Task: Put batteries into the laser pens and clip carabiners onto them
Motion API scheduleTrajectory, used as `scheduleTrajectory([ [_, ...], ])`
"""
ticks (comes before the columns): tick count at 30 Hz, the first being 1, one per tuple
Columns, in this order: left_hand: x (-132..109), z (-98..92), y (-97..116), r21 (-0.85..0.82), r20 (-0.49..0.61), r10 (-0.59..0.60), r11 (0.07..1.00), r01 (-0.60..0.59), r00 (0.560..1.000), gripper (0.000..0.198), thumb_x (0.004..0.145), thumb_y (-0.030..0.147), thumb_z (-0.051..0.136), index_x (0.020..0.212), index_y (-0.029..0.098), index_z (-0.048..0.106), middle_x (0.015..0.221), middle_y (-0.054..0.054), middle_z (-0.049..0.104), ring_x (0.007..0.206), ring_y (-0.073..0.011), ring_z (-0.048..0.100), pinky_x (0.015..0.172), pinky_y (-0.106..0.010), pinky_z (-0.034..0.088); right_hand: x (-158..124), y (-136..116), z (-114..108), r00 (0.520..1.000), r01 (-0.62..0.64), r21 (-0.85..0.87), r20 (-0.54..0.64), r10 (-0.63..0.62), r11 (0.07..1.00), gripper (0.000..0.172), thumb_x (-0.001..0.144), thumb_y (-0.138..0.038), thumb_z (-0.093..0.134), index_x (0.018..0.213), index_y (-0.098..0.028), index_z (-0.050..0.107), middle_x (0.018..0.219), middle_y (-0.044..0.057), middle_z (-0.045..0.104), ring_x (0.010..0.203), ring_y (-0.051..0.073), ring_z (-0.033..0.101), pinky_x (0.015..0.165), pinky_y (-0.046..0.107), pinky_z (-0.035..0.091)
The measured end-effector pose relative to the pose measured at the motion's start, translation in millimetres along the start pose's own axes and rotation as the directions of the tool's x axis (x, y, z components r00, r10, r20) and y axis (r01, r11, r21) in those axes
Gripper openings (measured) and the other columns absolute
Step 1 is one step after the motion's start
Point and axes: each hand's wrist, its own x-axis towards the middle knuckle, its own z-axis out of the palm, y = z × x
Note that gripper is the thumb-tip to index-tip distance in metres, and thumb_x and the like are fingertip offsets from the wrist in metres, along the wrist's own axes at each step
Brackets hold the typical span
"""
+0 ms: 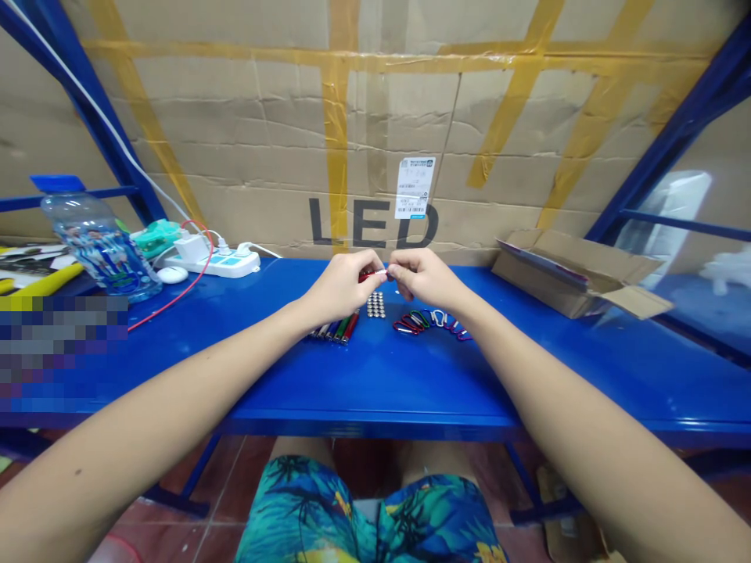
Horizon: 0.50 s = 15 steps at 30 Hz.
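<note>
My left hand (346, 285) is closed on a slim red metal tube (371, 275), held level above the bench. At the tube's right end, the fingertips of my right hand (419, 275) are pinched together. Whether they grip the tube's end or a small piece there, I cannot tell. Below my left hand, several coloured tubes (340, 328) lie side by side, partly covered by it. Small round silver pieces (376, 305) sit in neat rows between the hands. Several coloured carabiners (419, 319) lie in a curve under my right hand and forearm.
The blue bench (375, 383) has a cardboard wall (264, 156) behind it. At the left are a plastic bottle (97, 242), a white power strip (226, 262), a red cable (193, 289) and a white mouse-like object (172, 275). An open cardboard box (545, 285) stands at the right.
</note>
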Motion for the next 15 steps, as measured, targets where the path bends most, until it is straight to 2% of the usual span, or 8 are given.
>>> scheduleTrajectory([
  [5,-0.8,-1.0,3.1,0.069,-0.031,0.085,0.994,-0.082,0.996,0.010,0.087,0.017,0.061,0.078,0.017,0.060,0.069,0.000,0.063,0.062,-0.0120,0.052,0.061,-0.027,0.038,0.5,1.7,2.8,1.000,-0.018,0.078,0.017,0.016,0.997,0.025,0.091,-0.019,0.049,0.066,-0.020,0.047,0.045,-0.004,0.048,0.043,0.012,0.046,0.049,0.026,0.036],
  [9,-1.6,1.5,1.0,0.103,-0.063,0.157,0.983,-0.150,0.986,0.017,0.085,0.013,0.064,0.073,0.017,0.053,0.069,0.001,0.060,0.063,-0.0118,0.051,0.062,-0.026,0.039,1.0,3.4,4.9,1.000,-0.002,0.111,-0.003,0.002,0.994,0.026,0.090,-0.018,0.050,0.064,-0.020,0.047,0.043,-0.005,0.046,0.041,0.010,0.044,0.046,0.024,0.034],
  [13,-2.9,4.3,-2.7,0.180,-0.099,0.295,0.945,-0.274,0.950,0.020,0.087,0.011,0.061,0.073,0.018,0.050,0.069,0.001,0.055,0.064,-0.0125,0.051,0.062,-0.026,0.040,1.1,2.2,3.8,1.000,-0.019,0.235,0.010,0.017,0.972,0.025,0.088,-0.019,0.052,0.063,-0.019,0.049,0.041,-0.006,0.043,0.037,0.009,0.042,0.042,0.022,0.031],
  [15,-3.6,4.5,-3.7,0.239,-0.075,0.364,0.910,-0.338,0.928,0.018,0.090,0.011,0.057,0.075,0.018,0.050,0.072,-0.001,0.055,0.066,-0.0134,0.051,0.063,-0.026,0.041,1.1,0.9,2.8,0.999,-0.043,0.323,0.034,0.034,0.946,0.025,0.087,-0.019,0.054,0.062,-0.018,0.051,0.040,-0.006,0.041,0.035,0.008,0.040,0.040,0.022,0.030],
])
